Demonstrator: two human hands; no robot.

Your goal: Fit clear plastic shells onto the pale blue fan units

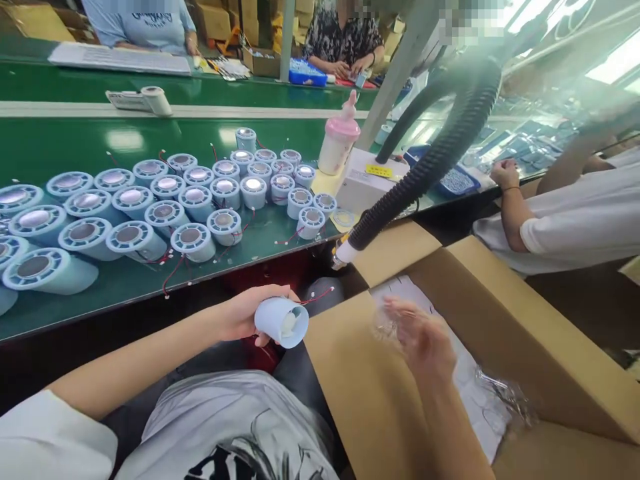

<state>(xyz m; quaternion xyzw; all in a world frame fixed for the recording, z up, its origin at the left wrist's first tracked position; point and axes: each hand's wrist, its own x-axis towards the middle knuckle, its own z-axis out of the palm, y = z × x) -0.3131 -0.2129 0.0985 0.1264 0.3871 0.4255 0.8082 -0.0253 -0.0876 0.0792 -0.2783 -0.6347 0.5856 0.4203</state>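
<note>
My left hand (250, 312) is closed round a light blue plastic cylinder (273, 317). Its open end faces me, with a whitish part inside, and a thin red wire (320, 295) trails from it. Over the open cardboard box, my right hand (425, 340) is smeared by motion. A see-through plastic piece (384, 325) shows at its fingertips, apparently pinched there; its exact kind is hard to make out. Many similar blue cylinders (193, 241) stand in rows on the green bench, several with red wires.
The cardboard box (345, 373) stands at my right, with a white sheet and crumpled see-through plastic (503, 393) inside. A black ribbed hose (425, 170) hangs over its far flap. A pink-topped bottle (340, 137) stands beside a white device (367, 180). Other people work across the bench and at right.
</note>
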